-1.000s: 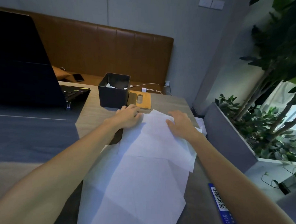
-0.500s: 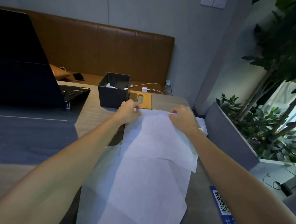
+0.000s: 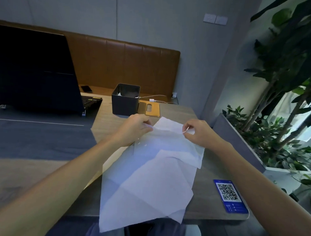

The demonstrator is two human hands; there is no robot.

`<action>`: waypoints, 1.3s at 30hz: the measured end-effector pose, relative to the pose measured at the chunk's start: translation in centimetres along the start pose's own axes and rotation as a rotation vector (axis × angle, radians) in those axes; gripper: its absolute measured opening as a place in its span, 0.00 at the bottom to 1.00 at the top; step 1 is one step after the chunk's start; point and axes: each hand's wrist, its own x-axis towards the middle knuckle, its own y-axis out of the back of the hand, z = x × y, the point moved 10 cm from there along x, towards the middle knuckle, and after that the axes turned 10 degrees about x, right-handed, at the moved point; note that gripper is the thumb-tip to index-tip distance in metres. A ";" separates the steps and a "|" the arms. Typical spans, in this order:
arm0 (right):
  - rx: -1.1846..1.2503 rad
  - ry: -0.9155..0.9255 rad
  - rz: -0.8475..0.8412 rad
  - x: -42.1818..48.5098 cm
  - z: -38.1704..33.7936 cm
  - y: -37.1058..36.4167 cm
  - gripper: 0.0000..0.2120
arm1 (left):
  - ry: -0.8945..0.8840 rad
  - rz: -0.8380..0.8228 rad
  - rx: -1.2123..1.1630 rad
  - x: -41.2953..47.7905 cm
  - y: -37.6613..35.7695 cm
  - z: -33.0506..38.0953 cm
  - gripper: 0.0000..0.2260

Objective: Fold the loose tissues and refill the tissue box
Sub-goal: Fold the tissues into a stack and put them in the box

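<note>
Several loose white tissues (image 3: 149, 181) lie overlapped on the wooden table (image 3: 43, 177), the nearest hanging over its front edge. The top tissue (image 3: 169, 143) is lifted at its far edge. My left hand (image 3: 135, 129) pinches its far left corner and my right hand (image 3: 198, 131) pinches its far right corner. Behind them stands the dark square tissue box (image 3: 125, 101), open at the top, with a little white tissue showing inside. Its wooden lid (image 3: 151, 109) lies flat to the right of the box.
An open black laptop (image 3: 34, 74) stands at the left on a dark desk mat (image 3: 39, 136). A blue QR-code card (image 3: 230, 196) lies near the right front corner. A white charger and cable (image 3: 155, 99) lie behind the lid. A planter (image 3: 238, 138) borders the table's right side.
Both hands went from lying flat on the top tissue to pinching its far corners and raising that edge off the pile. The camera view tilted down a little.
</note>
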 end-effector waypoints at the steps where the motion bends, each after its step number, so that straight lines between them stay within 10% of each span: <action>1: -0.015 0.012 -0.023 -0.7 -0.1 -0.3 0.03 | -0.040 -0.009 0.055 -0.6 -0.1 0.3 0.01; 14: -0.205 0.012 -0.228 -5.7 0.0 -3.8 0.04 | -0.174 -0.109 0.215 -4.9 -2.2 -0.6 0.02; 22: -0.026 -0.069 -0.079 -4.2 -0.7 -2.2 0.05 | -0.142 -0.048 0.206 -3.8 -3.1 0.8 0.13; 32: -0.237 -0.173 -0.152 -0.3 0.0 -7.4 0.21 | -0.042 -0.301 0.397 -0.9 -9.1 1.5 0.21; 39: -0.174 -0.205 -0.076 1.9 1.0 -6.1 0.07 | 0.101 -0.291 0.404 2.3 -6.8 -1.6 0.14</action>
